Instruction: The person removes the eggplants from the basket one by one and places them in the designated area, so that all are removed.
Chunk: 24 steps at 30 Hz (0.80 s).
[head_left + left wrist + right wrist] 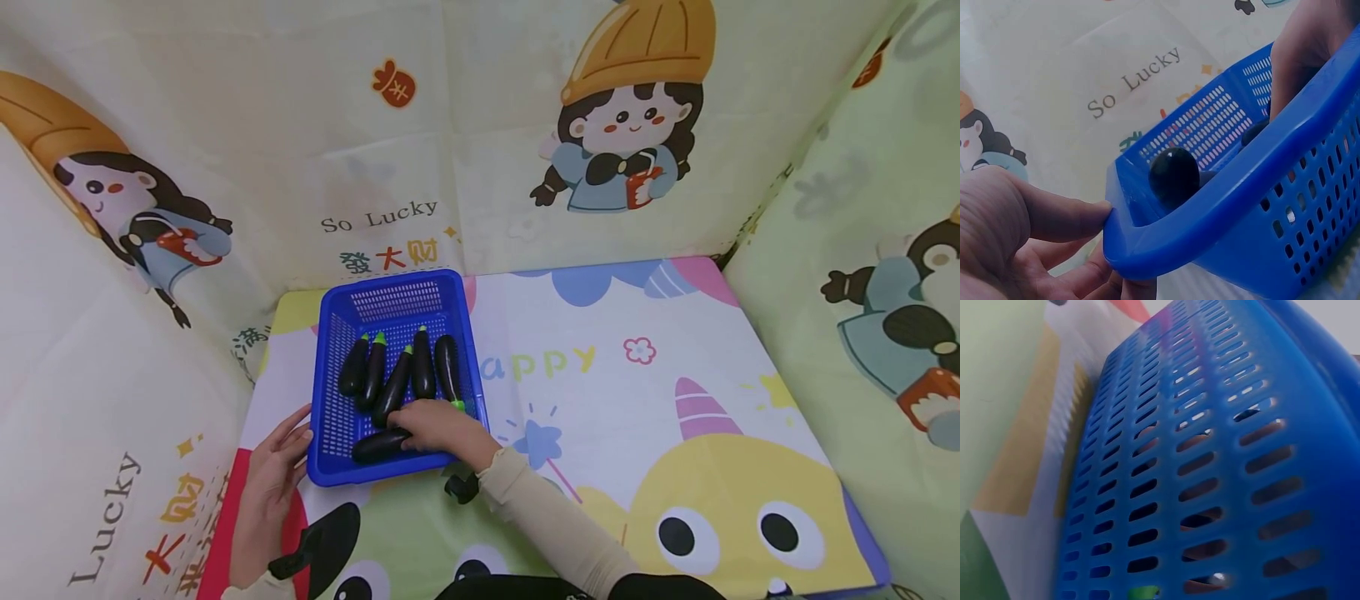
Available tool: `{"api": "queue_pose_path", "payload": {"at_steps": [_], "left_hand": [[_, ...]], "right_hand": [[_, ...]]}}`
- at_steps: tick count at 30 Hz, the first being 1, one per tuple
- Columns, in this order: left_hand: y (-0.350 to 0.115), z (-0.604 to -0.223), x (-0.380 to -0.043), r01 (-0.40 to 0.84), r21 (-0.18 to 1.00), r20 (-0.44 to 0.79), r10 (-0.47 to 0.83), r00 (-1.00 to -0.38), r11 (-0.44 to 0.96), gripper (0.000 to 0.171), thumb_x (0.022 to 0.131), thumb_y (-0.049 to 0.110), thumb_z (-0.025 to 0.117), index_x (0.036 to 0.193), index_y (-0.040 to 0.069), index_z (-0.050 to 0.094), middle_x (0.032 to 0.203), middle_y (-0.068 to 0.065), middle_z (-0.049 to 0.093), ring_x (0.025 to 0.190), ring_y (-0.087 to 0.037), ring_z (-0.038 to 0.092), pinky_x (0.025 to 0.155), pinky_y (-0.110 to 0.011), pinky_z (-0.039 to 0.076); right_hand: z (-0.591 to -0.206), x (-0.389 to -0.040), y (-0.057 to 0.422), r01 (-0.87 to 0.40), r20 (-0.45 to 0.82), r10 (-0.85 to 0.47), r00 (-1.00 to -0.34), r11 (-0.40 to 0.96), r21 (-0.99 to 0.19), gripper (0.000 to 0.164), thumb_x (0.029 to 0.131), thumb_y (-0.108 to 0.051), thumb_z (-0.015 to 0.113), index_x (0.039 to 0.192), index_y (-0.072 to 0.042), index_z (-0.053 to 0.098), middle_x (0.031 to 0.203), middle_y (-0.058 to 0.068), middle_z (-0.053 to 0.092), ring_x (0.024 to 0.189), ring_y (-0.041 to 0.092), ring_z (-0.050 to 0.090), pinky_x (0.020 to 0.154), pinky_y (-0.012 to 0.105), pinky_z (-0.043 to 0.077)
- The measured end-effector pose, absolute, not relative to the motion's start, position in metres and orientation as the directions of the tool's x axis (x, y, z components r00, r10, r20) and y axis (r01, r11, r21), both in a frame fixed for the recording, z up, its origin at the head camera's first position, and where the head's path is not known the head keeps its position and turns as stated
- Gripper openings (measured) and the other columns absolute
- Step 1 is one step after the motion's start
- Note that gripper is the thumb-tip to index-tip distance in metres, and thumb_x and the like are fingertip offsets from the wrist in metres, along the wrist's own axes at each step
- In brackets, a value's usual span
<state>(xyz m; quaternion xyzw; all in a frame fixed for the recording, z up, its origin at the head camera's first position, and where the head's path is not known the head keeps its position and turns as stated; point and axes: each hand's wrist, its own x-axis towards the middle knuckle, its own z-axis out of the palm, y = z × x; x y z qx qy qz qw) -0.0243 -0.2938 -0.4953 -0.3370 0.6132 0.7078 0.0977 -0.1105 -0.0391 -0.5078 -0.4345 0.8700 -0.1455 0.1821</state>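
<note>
A blue plastic basket (322, 450) with slotted walls holds several dark eggplants (395, 385) with green stem ends. My left hand (270, 479) is at its near left side; in the left wrist view the thumb (1075, 217) lies on the rim corner and the fingers reach underneath, pinching it. My right hand (438, 429) reaches inside over the near right part. Its fingers hold the right end of the front eggplant (375, 447), which lies crosswise, and cover that end. The right wrist view is mostly filled by the basket's outer wall (1166, 469), with parts of the hand behind the slots.
The basket stands at the back left of a table with a printed cartoon cloth (585, 400). Behind it rises a cream printed sheet (495, 167), with more printed sheets at the left and right sides.
</note>
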Motion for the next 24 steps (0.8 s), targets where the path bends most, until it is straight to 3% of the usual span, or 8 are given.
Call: {"api": "queue_pose_path", "payload": {"at_steps": [14,24], "left_hand": [[-0.294,-0.496,-0.024,-0.569,0.784,-0.619,-0.257,-0.742,-0.247,0.062,0.106,0.024,0.058,0.163,0.032,0.036,0.103,0.029,0.073,0.100,0.001,0.075,0.091,-0.019,0.059],[-0.295,-0.495,-0.024,-0.546,0.796,-0.603,-0.256,-0.756,-0.260,0.063,0.105,0.026,0.061,0.163,0.031,0.037,0.105,0.029,0.074,0.100,0.001,0.075,0.090,-0.019,0.060]], "right_hand": [[-0.506,-0.112,-0.036,-0.699,-0.193,-0.815,-0.546,0.571,-0.431,0.025,0.099,-0.028,0.074,0.122,-0.022,0.071,0.109,-0.008,0.075,0.091,0.005,0.065,0.086,0.023,0.058],[-0.486,-0.119,-0.024,-0.620,-0.147,-0.856,-0.496,0.468,-0.630,0.032,0.102,-0.026,0.070,0.132,-0.016,0.068,0.115,-0.004,0.074,0.087,0.003,0.060,0.084,0.016,0.052]]}}
